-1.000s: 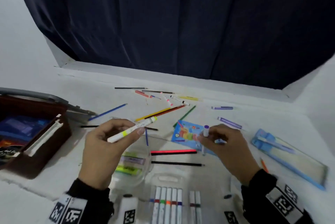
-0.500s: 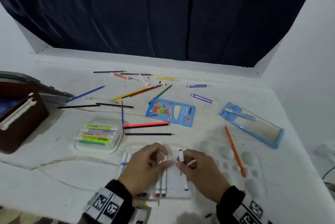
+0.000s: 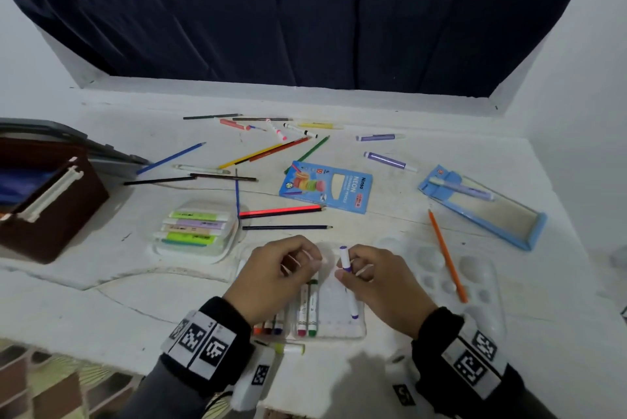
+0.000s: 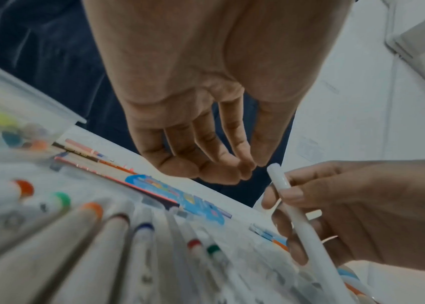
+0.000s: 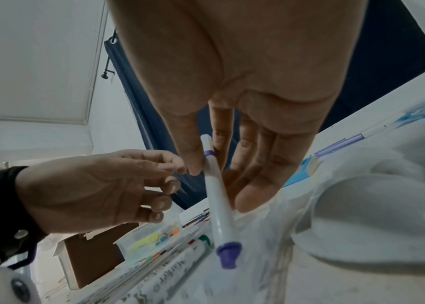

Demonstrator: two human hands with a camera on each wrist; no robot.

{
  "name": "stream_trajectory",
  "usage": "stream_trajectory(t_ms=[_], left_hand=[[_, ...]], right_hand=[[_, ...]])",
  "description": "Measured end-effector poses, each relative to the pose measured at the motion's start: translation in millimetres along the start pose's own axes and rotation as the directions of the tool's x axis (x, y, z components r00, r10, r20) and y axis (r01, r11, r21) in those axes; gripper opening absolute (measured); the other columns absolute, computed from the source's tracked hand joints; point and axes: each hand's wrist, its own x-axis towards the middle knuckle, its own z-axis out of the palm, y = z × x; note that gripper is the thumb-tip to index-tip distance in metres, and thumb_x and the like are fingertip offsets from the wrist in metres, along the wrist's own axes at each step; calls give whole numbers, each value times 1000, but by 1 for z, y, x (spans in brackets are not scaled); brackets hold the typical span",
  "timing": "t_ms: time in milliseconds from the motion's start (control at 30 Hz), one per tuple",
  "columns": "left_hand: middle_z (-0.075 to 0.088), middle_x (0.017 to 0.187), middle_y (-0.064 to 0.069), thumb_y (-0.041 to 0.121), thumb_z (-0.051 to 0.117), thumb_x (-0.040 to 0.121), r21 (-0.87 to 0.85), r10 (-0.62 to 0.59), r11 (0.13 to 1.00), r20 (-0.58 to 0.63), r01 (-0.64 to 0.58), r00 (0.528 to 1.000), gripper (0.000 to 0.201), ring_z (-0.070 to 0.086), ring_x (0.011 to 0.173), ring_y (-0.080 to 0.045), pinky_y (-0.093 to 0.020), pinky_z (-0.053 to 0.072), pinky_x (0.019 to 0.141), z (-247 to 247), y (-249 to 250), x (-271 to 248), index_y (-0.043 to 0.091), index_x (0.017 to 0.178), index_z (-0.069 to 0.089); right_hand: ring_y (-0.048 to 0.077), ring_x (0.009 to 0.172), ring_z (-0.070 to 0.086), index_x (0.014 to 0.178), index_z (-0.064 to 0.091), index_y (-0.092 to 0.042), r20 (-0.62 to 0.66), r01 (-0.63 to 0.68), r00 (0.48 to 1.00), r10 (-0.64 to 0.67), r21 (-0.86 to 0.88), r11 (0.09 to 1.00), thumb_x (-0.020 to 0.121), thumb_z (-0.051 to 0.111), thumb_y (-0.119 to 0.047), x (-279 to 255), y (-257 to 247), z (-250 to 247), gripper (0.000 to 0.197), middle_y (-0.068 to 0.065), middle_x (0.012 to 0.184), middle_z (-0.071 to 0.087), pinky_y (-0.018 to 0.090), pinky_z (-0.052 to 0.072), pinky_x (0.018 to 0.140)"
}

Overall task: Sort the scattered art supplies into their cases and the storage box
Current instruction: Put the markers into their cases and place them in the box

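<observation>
left hand [image 3: 275, 277] hovering palm down, fingers [image 4: 206, 156] loosely curled and holding nothing | right hand [image 3: 380, 286] just beside it, thumb and fingers [image 5: 193, 156] pinching a marker [image 5: 219, 197] | both wrists wearing black cuffs, forearms reaching forward

The blue pencil box [image 3: 326, 187] bore "Ninso", "NEON" and the number "12". The blue tray [image 3: 481, 205], right of that box, carried a small illegible number. A marker barrel [image 5: 170, 273] read "Marker".
</observation>
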Motion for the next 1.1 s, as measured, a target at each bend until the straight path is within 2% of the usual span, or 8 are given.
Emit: stream_trajectory(t_ms=[133, 333, 433, 567, 733, 867, 967, 1100], left_hand=[[65, 75, 5, 27, 72, 89, 92, 41, 994, 140, -54, 989, 5, 59, 66, -11, -16, 44, 61, -17, 8, -11, 28, 89, 67], [61, 81, 13, 33, 75, 86, 283, 42, 942, 430, -178, 902, 11, 58, 72, -4, -15, 43, 63, -35, -6, -37, 27, 91, 67], [57, 85, 16, 43, 72, 87, 392, 7, 890, 500, -234, 866, 18, 53, 75, -1, -21, 45, 68, -37, -15, -47, 31, 98, 67], [56, 91, 13, 43, 69, 88, 518, 22, 789, 516, -332, 857, 16, 54, 82, -7, -26, 44, 70, -32, -23, -57, 34, 100, 63], [59, 83, 13, 38, 73, 80, 605, 81, 669, 518, -432, 851, 13, 61, 77, -13, -30, 47, 69, -27, -25, -60, 33, 87, 64], [55, 72, 12, 41, 66, 77, 632, 117, 598, 540, -493, 833, 13, 59, 67, -13, -29, 46, 65, -26, -23, -59, 31, 75, 58], [52, 75, 13, 47, 59, 84, 614, 120, 633, 525, -472, 843, 16, 57, 73, -12, -30, 43, 69, -29, -21, -58, 32, 79, 57], [52, 79, 13, 42, 65, 89, 414, 117, 859, 416, -302, 902, 12, 51, 76, -6, -27, 44, 67, -40, -11, -54, 30, 90, 64]], right_hand=[[10, 48, 42, 65, 49, -21, 30, -3, 1000, 3, 17, 1000, 88, 70, -22, 2, -4, 1, 31, -14, 47, 48, 13, 35, 52], [8, 50, 44, 69, 53, -21, 66, -39, 997, 37, 26, 999, 88, 71, -28, 4, -5, 8, 26, -15, 50, 51, 13, 36, 54], [9, 53, 51, 71, 56, -23, 65, -46, 997, 44, 20, 999, 87, 72, -30, 4, -6, 9, 23, -10, 55, 55, 21, 44, 60], [23, 64, 62, 73, 58, -22, 72, -53, 996, 50, 36, 998, 85, 72, -33, 3, -2, 13, 22, 0, 65, 59, 44, 58, 70], [25, 68, 61, 70, 55, -22, 86, -98, 992, 94, 36, 995, 85, 72, -34, 4, 1, 14, 25, -6, 64, 55, 46, 59, 70], [23, 75, 68, 91, 62, -22, 94, -140, 986, 135, 47, 989, 87, 72, -30, 5, 1, 13, 14, -2, 81, 64, 44, 61, 69], [23, 77, 68, 106, 60, -23, 114, -198, 976, 187, 95, 976, 89, 72, -23, 4, -3, 12, 21, 4, 90, 63, 37, 63, 62], [23, 77, 68, 111, 57, -26, 118, -215, 973, 200, 131, 968, 90, 70, -17, 3, -5, 10, 26, 9, 91, 62, 32, 62, 60]])
